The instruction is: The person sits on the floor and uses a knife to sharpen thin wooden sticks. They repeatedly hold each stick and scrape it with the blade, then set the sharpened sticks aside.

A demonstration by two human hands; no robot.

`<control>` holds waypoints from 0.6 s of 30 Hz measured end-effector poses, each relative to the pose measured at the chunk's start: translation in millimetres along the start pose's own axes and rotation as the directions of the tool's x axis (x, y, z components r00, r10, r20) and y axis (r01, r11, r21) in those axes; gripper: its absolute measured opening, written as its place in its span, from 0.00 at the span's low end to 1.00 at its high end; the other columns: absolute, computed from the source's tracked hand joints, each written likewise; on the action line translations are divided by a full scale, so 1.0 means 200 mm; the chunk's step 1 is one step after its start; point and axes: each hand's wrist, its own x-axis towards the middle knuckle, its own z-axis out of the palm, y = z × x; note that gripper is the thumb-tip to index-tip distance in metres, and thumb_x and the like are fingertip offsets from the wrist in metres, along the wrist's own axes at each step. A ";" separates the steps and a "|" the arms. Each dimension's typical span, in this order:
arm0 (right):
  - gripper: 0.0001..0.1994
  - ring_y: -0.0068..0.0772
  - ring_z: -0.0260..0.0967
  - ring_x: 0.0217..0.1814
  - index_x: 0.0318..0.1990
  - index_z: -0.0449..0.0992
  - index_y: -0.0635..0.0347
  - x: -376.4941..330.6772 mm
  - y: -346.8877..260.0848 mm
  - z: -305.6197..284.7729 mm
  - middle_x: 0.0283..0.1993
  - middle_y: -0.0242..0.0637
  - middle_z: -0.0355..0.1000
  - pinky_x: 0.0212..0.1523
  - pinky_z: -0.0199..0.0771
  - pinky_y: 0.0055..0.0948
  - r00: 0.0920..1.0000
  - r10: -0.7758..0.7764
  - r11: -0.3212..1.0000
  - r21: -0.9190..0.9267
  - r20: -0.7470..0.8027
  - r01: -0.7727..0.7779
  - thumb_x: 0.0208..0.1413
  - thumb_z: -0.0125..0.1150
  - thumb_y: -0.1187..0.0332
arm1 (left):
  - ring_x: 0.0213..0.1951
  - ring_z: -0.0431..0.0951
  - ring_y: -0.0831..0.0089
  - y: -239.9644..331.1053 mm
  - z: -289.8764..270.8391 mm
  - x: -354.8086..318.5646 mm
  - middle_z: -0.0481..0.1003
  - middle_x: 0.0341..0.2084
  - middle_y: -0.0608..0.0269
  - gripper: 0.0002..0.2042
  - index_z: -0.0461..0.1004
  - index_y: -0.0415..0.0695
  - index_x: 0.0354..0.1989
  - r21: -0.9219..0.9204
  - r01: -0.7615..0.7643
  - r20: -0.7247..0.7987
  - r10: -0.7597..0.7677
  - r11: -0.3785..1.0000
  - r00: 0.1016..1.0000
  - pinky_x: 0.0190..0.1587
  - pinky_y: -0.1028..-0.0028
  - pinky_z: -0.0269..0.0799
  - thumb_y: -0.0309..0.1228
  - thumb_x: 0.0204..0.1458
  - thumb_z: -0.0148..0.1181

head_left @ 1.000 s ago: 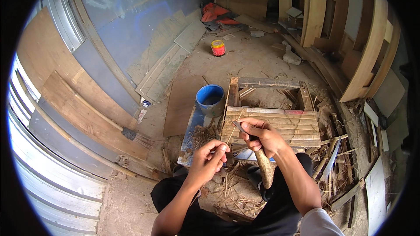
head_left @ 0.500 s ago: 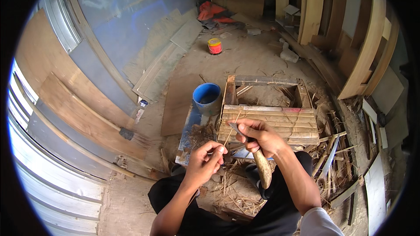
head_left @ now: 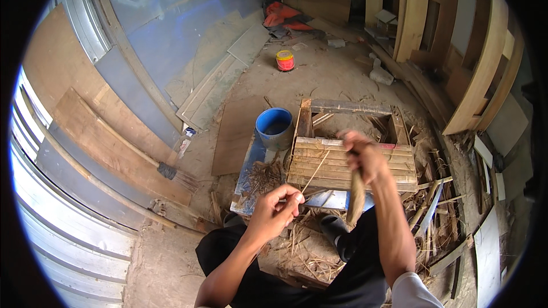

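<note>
A thin bamboo stick (head_left: 317, 171) is pinched between the thumb and fingers of my left hand (head_left: 270, 217), slanting up and right over a low slatted wooden stand (head_left: 388, 168). My right hand (head_left: 368, 158), smeared by motion, is closed round a knife (head_left: 356, 198) and hangs above the stand's slats. The knife's thick, pale brown handle sticks out below the fist. Its blade does not show clearly at this moment. Between the knife and the stick there is a gap.
Left of the stand is a blue bucket (head_left: 274, 128) beside a heap of shavings (head_left: 264, 178). A red and yellow tub (head_left: 285, 61) sits farther off. Wood strips (head_left: 436, 205) litter the right side; a broom (head_left: 165, 170) leans at left.
My right hand has moved up and right with the knife, away from the stick. My left hand has shifted slightly right, still pinching the stick.
</note>
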 end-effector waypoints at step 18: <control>0.09 0.11 0.44 0.18 0.44 0.69 0.61 0.01 -0.02 -0.08 0.25 0.23 0.59 0.14 0.42 0.14 0.993 0.003 0.994 0.108 0.119 -0.016 0.63 0.46 0.67 | 0.23 0.71 0.87 -0.04 0.00 -0.04 0.71 0.20 0.70 0.04 0.72 0.36 0.33 0.405 -0.246 -0.038 0.285 0.881 0.958 0.24 0.84 0.66 0.25 0.57 0.56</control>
